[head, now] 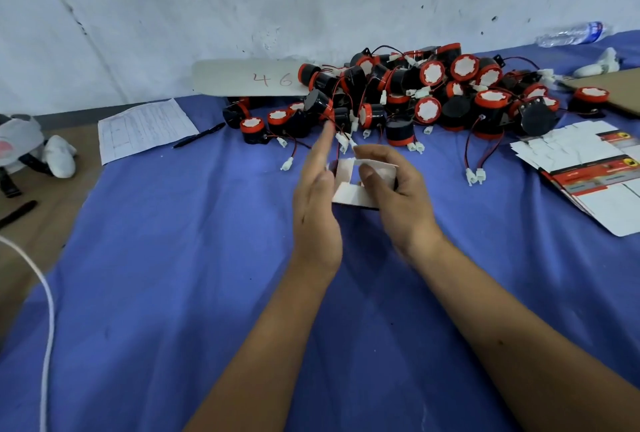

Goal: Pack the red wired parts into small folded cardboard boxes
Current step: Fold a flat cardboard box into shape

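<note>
A small white cardboard box [349, 185] with open flaps sits between my hands above the blue cloth [173, 275]. My right hand [391, 189] grips the box, its thumb pressing on a top flap. My left hand [317, 203] stands edge-on against the box's left side with straight fingers pointing away from me. Something dark red shows inside the box's left opening. Behind the hands lies a large pile of black and red wired parts [433, 95] with red and black wires and white plugs.
A stack of flat unfolded box blanks [588, 168] lies at the right. A paper form [145, 128] and a black pen [199, 135] lie at the left. A white board marked 46 [246, 78], a plastic bottle [571, 33] and white gloves [62, 154] are around the edges.
</note>
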`<state>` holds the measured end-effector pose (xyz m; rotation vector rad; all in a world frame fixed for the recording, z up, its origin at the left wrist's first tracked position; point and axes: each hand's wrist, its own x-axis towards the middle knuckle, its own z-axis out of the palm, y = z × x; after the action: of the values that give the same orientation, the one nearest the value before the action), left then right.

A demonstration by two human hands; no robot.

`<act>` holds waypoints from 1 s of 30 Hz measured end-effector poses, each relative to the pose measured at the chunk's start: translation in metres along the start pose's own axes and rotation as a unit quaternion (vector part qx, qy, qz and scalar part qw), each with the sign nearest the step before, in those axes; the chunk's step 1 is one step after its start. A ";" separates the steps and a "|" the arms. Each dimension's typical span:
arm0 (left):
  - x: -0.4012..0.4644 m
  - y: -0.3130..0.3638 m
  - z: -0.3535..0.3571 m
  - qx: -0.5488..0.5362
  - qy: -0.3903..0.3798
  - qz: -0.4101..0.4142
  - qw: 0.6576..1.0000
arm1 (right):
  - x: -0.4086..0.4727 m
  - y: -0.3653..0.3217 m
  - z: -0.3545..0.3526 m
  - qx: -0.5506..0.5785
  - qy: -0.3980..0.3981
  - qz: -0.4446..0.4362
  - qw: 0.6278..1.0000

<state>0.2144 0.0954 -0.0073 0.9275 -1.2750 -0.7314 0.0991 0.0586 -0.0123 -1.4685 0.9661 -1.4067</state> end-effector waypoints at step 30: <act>0.004 -0.015 -0.012 0.141 0.128 0.025 0.981 | -0.004 0.010 0.006 -0.182 -0.177 -0.173 0.952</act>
<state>0.2271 0.0873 -0.0190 1.1734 -1.1848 -0.3817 0.1056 0.0597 -0.0231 -2.1669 0.7882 -1.1748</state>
